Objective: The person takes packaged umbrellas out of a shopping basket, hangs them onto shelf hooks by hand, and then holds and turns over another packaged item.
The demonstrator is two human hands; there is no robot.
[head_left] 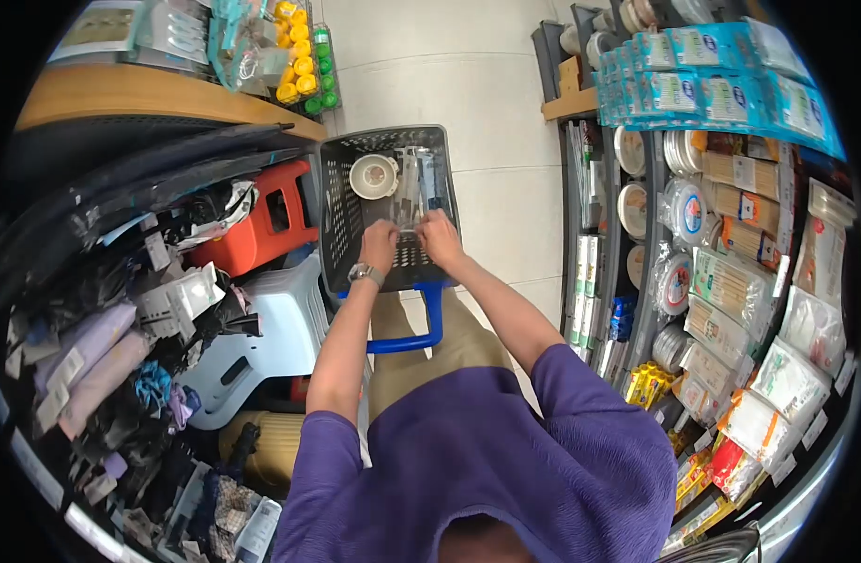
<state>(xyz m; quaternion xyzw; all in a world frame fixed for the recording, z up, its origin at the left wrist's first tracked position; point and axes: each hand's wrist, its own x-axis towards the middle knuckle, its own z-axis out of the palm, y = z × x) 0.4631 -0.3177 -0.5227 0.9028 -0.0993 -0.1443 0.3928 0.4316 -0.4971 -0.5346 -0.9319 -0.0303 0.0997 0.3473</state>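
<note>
A dark grey shopping basket (332, 220) with perforated walls is in front of me. Inside, near the far left, sits a round cream bowl (374, 176) with small handles. Beside it lies a long clear plastic package (407, 192), its contents hard to make out through the glare. My left hand (380, 242), with a watch on the wrist, has curled fingers at the package's near left end. My right hand (439, 238) pinches its near right end. A bluish packaged item (434, 178) lies along the basket's right side. The blue basket handle (435, 314) hangs towards me.
To the left, a shelf holds a red plastic stool (280, 211), a light blue stool (285, 314) and bagged umbrellas (102, 361). At right, racks carry blue packs (712, 75), packaged skewers (731, 277) and round containers (684, 216). Pale floor tiles (505, 122) run between.
</note>
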